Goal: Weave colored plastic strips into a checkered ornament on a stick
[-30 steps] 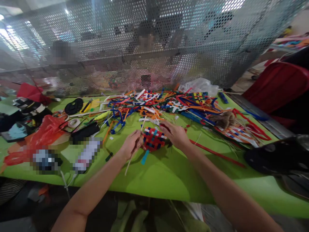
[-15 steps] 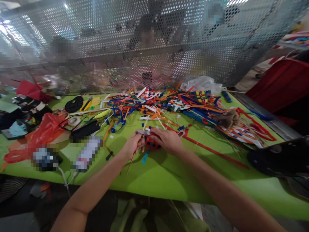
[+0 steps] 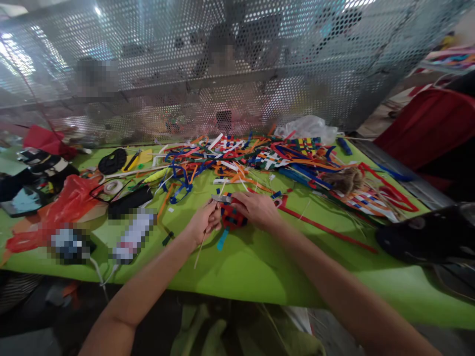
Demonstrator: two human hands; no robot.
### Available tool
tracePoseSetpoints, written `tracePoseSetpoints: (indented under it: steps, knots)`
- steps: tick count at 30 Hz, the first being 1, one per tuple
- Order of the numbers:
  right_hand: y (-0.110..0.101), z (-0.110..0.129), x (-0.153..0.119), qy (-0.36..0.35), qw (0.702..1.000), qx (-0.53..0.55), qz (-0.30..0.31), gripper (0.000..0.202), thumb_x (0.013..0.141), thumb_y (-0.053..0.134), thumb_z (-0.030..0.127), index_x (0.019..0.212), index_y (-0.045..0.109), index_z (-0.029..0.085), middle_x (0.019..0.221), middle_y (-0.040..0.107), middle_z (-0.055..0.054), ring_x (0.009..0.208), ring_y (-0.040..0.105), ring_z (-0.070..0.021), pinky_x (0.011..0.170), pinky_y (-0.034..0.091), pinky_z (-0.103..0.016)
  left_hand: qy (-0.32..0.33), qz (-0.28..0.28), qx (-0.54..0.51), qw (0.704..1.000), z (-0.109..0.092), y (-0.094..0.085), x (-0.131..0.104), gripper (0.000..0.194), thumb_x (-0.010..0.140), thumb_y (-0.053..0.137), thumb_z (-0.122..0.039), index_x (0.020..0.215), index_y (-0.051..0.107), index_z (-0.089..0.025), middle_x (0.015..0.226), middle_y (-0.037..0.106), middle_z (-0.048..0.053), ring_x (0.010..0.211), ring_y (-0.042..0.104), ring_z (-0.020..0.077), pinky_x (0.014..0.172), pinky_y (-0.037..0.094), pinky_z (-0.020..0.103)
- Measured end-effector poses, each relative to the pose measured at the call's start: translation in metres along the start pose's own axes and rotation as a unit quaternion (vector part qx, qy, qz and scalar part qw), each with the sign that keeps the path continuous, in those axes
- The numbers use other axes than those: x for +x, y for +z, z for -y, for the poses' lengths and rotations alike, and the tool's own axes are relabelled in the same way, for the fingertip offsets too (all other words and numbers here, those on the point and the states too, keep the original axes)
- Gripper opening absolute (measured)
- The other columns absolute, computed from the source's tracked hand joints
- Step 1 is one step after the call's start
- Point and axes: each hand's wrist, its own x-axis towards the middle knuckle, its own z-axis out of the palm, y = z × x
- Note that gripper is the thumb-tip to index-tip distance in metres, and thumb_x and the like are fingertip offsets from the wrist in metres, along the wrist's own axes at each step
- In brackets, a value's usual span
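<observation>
My left hand (image 3: 203, 222) is closed around a thin pale stick (image 3: 199, 253); its lower end points down toward me and its upper end passes above my fingers. A grey metal blade (image 3: 220, 199) lies against the stick near my left fingertips. My right hand (image 3: 256, 208) is closed on this blade, whose handle is hidden, so I cannot tell what kind of tool it is. Beneath the hands rests a red and blue woven piece (image 3: 234, 220), with a teal strip (image 3: 223, 240) sticking out toward me.
Coloured strips and woven pieces (image 3: 237, 153) pile up at the back before a perforated metal screen (image 3: 237, 89). A red plastic bag (image 3: 76, 195), a tape roll (image 3: 113, 186) and a black case (image 3: 129, 201) lie left. A long red strip (image 3: 330, 227) lies right on the green table (image 3: 260, 277).
The view has shifted slightly. My right hand has moved a little up along with the blade, and more of the woven piece shows. Both hands keep their hold.
</observation>
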Motion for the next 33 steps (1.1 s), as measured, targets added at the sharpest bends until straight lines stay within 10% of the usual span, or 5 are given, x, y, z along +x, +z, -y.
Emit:
tracePoseSetpoints:
  steps: [33]
  knots:
    - [-0.015,-0.053,0.006,0.085,0.995,-0.038,-0.045,0.05,0.098,0.028,0.054,0.116,0.064,0.025,0.094,0.072,-0.009,0.073,0.061,-0.0203,0.056,0.03,-0.027,-0.024,0.049,0.011,0.998,-0.012,-0.016,-0.014,0.024,0.09,0.056,-0.035,0.078,0.045,-0.018,0.043,0.027,-0.014,0.026,0.017,0.0019,0.032,0.022,0.015]
